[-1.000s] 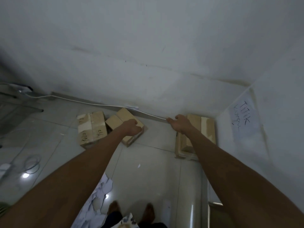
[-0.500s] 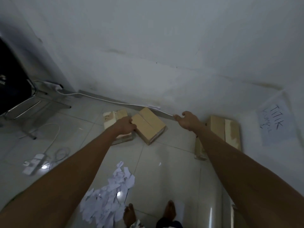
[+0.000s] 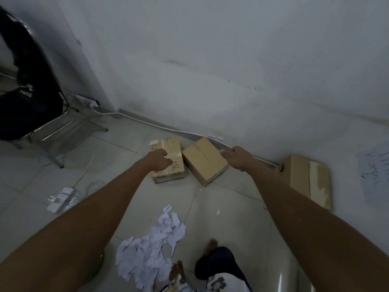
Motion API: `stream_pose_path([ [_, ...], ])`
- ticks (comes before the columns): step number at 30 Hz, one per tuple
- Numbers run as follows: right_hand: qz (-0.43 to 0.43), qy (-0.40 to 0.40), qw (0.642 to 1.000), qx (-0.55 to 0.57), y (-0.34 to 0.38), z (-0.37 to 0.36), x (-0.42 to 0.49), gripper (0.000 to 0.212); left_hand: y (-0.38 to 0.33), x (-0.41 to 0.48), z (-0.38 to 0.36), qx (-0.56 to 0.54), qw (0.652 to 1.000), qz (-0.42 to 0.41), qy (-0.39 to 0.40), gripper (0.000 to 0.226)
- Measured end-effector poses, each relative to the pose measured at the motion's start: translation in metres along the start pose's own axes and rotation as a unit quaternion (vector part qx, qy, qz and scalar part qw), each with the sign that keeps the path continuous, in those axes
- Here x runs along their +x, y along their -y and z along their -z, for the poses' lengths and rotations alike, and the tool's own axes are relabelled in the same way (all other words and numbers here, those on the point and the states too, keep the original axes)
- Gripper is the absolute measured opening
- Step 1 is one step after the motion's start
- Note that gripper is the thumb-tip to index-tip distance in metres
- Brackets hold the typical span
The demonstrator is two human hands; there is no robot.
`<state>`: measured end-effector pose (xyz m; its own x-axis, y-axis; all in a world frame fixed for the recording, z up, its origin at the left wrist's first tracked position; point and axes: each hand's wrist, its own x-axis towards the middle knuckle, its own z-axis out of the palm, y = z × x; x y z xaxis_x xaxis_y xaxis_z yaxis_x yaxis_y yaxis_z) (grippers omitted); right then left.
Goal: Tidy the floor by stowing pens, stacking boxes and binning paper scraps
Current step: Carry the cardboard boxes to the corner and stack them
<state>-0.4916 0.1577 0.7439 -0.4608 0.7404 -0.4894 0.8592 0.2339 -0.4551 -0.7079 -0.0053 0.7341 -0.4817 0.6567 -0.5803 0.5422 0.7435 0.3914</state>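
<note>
Both arms reach forward and down over a pale tiled floor (image 3: 117,157) toward three cardboard boxes lying along the foot of a white wall (image 3: 210,70). The left hand (image 3: 159,160) is curled into a loose fist over the top of the left box (image 3: 168,161), a taped carton with dark handwriting on it; whether the hand actually touches the carton cannot be told from this angle. The right hand (image 3: 236,158) has its fingers bent and partly spread, not gripping anything, just beside the far right corner of the middle box (image 3: 203,160), which sits turned at an angle, its near-left corner close to or touching the left box. The third box (image 3: 307,180) lies well apart to the right, against the wall and partly hidden behind the right forearm. Nearer the person, a loose heap of white paper scraps (image 3: 151,247) is spread on the floor just left of the bare feet, with one stray scrap (image 3: 218,212) lying apart. A white cable (image 3: 147,121) runs along the base of the wall, a white power strip (image 3: 60,197) lies on the tiles to the left, and a dark chair (image 3: 27,98) with a chrome frame stands in the left corner. A sheet with handwriting (image 3: 374,175) is fixed to the right-hand wall.
</note>
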Motion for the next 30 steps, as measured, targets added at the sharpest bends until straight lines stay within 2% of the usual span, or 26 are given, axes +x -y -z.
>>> stream_pose_path([
  [5, -0.003, 0.023, 1.000, -0.012, 0.016, 0.001, 0.038, 0.069, 0.013, 0.030, 0.019, 0.002, 1.000, 0.025, 0.011, 0.062],
  [10, 0.011, 0.044, 0.999, -0.018, 0.035, 0.005, 0.099, 0.046, 0.015, 0.065, 0.043, -0.004, 0.999, 0.049, 0.005, 0.060],
  [13, 0.036, 0.033, 0.999, -0.015, 0.051, 0.004, 0.129, 0.051, 0.012, 0.082, 0.059, -0.012, 0.998, 0.059, -0.004, 0.060],
  [19, 0.033, 0.077, 0.996, -0.021, 0.074, -0.008, 0.181, 0.067, 0.016, 0.115, 0.089, -0.024, 0.997, 0.067, -0.016, 0.056],
  [23, 0.015, 0.104, 0.994, -0.005, 0.085, -0.021, 0.211, 0.076, 0.031, 0.135, 0.100, -0.028, 0.996, 0.085, 0.000, 0.057],
  [30, -0.033, 0.115, 0.993, 0.021, 0.100, -0.068, 0.266, 0.079, 0.081, 0.203, 0.111, -0.032, 0.993, 0.104, 0.045, 0.058],
])
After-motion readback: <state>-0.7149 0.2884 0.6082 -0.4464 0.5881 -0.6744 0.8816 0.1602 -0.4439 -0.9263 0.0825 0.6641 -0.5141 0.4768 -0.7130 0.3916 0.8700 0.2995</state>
